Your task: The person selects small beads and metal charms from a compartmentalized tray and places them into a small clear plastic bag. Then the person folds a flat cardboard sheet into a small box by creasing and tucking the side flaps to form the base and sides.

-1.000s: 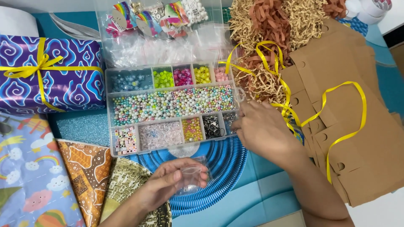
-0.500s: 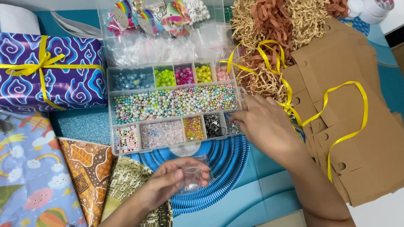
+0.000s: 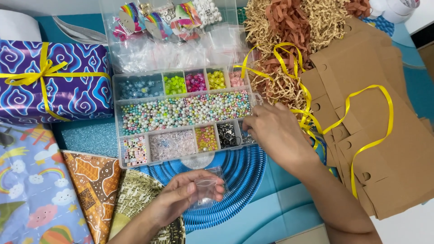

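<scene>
Little has shifted since the earlier frame: my right hand (image 3: 275,131) stays at the bead box's (image 3: 183,115) lower right compartment, fingers curled together, whether pinching anything I cannot tell. Left hand (image 3: 183,199): fingers pinch a small clear bag (image 3: 204,190) over the blue coil (image 3: 239,176). Wrapped gift (image 3: 54,81), yellow ribbon (image 3: 361,117), brown cardboard (image 3: 384,171) nearby.

Right hand (image 3: 275,131) hiding fingertips and bead box (image 3: 181,115) right-end compartment. Box lid cut off at top edge. Beads too small to tell apart. Forearms cut off at bottom edge.
</scene>
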